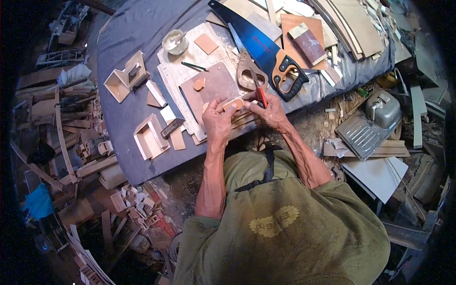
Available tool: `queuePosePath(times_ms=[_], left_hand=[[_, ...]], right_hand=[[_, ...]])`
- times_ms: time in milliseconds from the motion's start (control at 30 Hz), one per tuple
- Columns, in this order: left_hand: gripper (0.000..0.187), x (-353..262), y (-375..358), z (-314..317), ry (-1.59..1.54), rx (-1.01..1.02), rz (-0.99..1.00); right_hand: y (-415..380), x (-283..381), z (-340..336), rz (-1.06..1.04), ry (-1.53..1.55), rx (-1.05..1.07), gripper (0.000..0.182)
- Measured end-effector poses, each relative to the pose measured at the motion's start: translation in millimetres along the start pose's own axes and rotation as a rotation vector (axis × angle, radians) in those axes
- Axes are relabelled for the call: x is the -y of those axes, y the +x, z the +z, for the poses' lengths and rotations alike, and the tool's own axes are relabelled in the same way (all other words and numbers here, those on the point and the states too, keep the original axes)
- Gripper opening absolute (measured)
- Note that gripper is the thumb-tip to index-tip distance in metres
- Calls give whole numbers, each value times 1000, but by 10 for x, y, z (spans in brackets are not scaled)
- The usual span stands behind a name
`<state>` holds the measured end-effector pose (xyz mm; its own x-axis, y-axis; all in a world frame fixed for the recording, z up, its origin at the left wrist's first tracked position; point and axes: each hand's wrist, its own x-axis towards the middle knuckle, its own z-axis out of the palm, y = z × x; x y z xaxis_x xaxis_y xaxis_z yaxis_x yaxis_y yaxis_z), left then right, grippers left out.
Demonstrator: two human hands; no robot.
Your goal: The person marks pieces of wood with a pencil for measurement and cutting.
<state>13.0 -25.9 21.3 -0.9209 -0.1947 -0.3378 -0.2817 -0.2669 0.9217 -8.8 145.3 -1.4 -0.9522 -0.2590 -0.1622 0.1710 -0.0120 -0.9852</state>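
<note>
My left hand (218, 118) pinches a small, thin, round-ended piece of tan wood (232, 104) between thumb and fingers. Close to its other end are the fingertips of my right hand (270, 113), which is closed around a slim red-and-black tool (261, 96) pointing away from me; its exact kind I cannot tell. Beneath both hands is a stack of boards with a brown square panel (213, 88) on top. Another small cut piece of tan wood (199, 84) rests on that panel. A dark pencil (194, 66) lies just beyond it.
A blue-bladed handsaw (256, 40) and an older wooden-handled saw (245, 71) lie ahead of my right hand. Near the back stands a glass jar (175, 42). Small wooden boxes (151, 137) and a try square (172, 127) sit left. A metal sink (370, 123) lies right, off the table.
</note>
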Motion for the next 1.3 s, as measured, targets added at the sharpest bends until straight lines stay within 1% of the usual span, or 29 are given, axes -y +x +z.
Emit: queuePosePath(times_ms=[33, 133, 233, 333, 433, 533, 567, 667, 767, 867, 967, 1033, 1133, 1233, 1300], left_hand=[[37, 2, 1, 0, 13, 3, 5], [39, -23, -21, 17, 62, 16, 58], [41, -36, -36, 23, 67, 57, 95], [45, -10, -20, 16, 95, 75, 115], [40, -3, -2, 2, 51, 53, 1], [33, -77, -29, 43, -6, 42, -50], [32, -94, -32, 51, -12, 40, -71], [29, -119, -31, 74, -33, 38, -142], [28, -146, -26, 89, -52, 44, -208], [28, -169, -37, 118, -53, 56, -238], [31, -150, -39, 121, -44, 58, -235], [35, -145, -38, 118, -10, 55, -226], [44, -100, -36, 80, 31, 77, -130], [47, -81, -14, 37, 111, 86, -56], [46, -68, -8, 28, 119, 92, 33]], right_hand=[[4, 35, 3, 17, 13, 27, 29], [-40, 207, 50, 39, 80, 20, 27], [-13, 149, 87, 6, -11, -15, 27], [-26, 200, 87, 89, -38, -15, 25], [14, 65, 133, 155, 71, -107, 22], [33, 187, 138, 418, 475, -99, 18], [25, 284, 135, 456, 549, -91, 16], [83, 187, 79, 575, 612, -61, 15], [134, 24, 17, 636, 690, 15, 13], [130, 18, 1, 634, 705, 45, 13], [103, 60, 24, 609, 630, 2, 13], [43, 142, 60, 503, 552, -29, 13], [44, 121, 69, 385, 389, -44, 16], [54, 1, 62, 231, 195, -21, 21], [50, 5, 69, 140, 108, -4, 24]])
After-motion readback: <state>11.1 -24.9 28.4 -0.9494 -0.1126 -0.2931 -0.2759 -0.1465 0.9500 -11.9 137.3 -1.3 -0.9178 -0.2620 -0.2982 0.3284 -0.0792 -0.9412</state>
